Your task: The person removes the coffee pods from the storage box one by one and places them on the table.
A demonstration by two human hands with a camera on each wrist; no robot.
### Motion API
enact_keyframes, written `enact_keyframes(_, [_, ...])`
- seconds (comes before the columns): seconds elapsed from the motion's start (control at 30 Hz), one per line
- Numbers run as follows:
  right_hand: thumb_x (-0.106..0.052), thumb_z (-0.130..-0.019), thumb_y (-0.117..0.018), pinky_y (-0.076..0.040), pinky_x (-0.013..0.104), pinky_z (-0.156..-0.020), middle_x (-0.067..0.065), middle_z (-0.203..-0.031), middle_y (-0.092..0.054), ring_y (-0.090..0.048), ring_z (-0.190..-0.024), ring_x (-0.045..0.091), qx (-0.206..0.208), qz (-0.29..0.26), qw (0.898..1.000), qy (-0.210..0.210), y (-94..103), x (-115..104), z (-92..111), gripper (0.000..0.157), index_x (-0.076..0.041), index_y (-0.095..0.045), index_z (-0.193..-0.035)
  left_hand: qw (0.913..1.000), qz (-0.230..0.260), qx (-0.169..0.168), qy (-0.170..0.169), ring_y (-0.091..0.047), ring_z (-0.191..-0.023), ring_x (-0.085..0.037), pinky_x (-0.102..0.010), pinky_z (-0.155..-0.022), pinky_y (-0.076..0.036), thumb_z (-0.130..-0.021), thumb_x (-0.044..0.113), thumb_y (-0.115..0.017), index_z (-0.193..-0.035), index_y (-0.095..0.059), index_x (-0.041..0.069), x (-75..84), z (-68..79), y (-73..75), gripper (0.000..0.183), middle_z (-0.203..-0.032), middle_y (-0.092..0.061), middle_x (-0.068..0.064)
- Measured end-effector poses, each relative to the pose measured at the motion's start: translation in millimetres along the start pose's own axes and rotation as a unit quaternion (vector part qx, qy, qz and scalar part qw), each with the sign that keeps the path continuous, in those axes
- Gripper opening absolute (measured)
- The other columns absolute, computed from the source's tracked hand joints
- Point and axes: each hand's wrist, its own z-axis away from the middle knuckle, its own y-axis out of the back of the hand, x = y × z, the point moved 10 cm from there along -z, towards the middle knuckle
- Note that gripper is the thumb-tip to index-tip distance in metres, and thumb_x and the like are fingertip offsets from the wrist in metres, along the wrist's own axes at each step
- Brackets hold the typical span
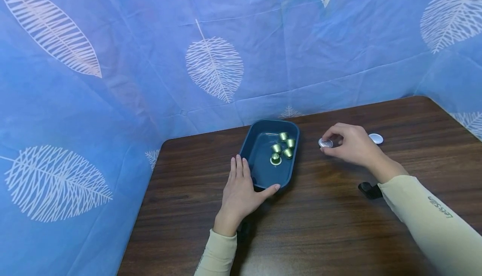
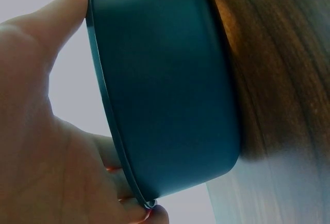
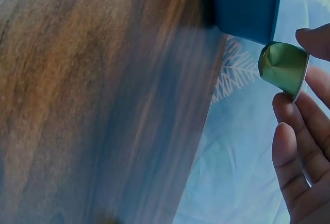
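Observation:
A dark blue tray [image 1: 260, 169] stands on the table, with several green coffee capsules [image 1: 283, 136] gathered toward its right side. My left hand [image 1: 242, 194] rests at its near left corner, fingers extended along the left side and thumb on the near rim. From the left wrist view, the thumb and fingertips touch the rim of the tray [image 2: 165, 90]. Right of the tray, my right hand [image 1: 352, 144] pinches one green capsule [image 3: 283, 67] between thumb and fingers. Its silver lid faces the palm in the right wrist view.
Behind the right hand lies a round silver disc [image 1: 375, 138] on the brown wooden table [image 1: 180, 209]. A blue cloth [image 1: 150, 58] with white leaf prints hangs along the table's back and left edges. A black strap [image 1: 370, 190] shows beside the right wrist.

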Motion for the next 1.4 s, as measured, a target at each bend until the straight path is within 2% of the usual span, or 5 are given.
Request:
enact_keyframes(0.2, [-0.019, -0.09, -0.088, -0.05, 0.026, -0.077, 0.008, -0.112, -0.075, -0.065, -0.094, 0.024, 0.02, -0.029, 0.999, -0.018, 2.7, 7, 7, 0.021, -0.014, -0.08, -0.108, 0.9999, 0.004, -0.011, 0.009, -0.009, -0.17, -0.039, -0.056, -0.133, -0.028, -0.086, 0.082, -0.068, -0.17, -0.024, 0.0, -1.2, 1.1, -0.4, 0.125, -0.181, -0.011, -0.02])
enact_keyframes(0.53, [-0.021, -0.091, -0.087, -0.047, 0.017, -0.072, 0.003, -0.107, -0.075, -0.061, -0.087, 0.016, 0.076, -0.039, 0.996, 0.002, 4.3, 11, 20, 0.017, -0.018, -0.081, -0.106, 0.9999, 0.002, -0.011, 0.011, -0.009, -0.17, -0.039, -0.058, -0.132, -0.029, -0.086, 0.082, -0.068, -0.17, -0.025, -0.001, -3.2, 3.3, -0.8, 0.125, -0.181, -0.012, -0.021])
enact_keyframes(0.67, [-0.019, -0.09, -0.088, -0.044, 0.012, -0.073, 0.004, -0.11, -0.076, -0.06, -0.086, 0.012, 0.102, -0.058, 0.993, -0.02, 7.1, 20, 28, 0.018, -0.018, -0.082, -0.107, 0.9999, 0.002, -0.012, 0.006, -0.01, -0.169, -0.039, -0.057, -0.132, -0.028, -0.087, 0.082, -0.067, -0.169, -0.025, -0.001, -1.2, 3.8, -3.2, 0.125, -0.18, -0.013, -0.021])
enact_keyframes(1.03, [-0.008, -0.083, -0.091, -0.048, 0.01, -0.076, 0.003, -0.107, -0.076, -0.068, -0.087, 0.02, 0.105, -0.017, 0.993, 0.042, 6.8, -1, 19, 0.023, -0.015, -0.08, -0.101, 0.9999, 0.011, 0.0, 0.003, -0.01, -0.169, -0.04, -0.059, -0.132, -0.028, -0.087, 0.079, -0.069, -0.17, -0.024, -0.001, 1.6, 1.1, 5.1, 0.123, -0.18, -0.013, -0.021])
enact_keyframes(1.4, [-0.013, -0.086, -0.09, -0.05, 0.021, -0.072, 0.005, -0.108, -0.076, -0.07, -0.089, 0.024, 0.092, -0.01, 0.996, 0.018, 9.1, 4, 20, 0.019, -0.015, -0.08, -0.101, 0.9998, 0.015, -0.013, 0.007, -0.005, -0.17, -0.037, -0.055, -0.135, -0.024, -0.087, 0.081, -0.068, -0.17, -0.022, -0.001, 0.2, -0.6, 1.8, 0.125, -0.181, -0.007, -0.019])
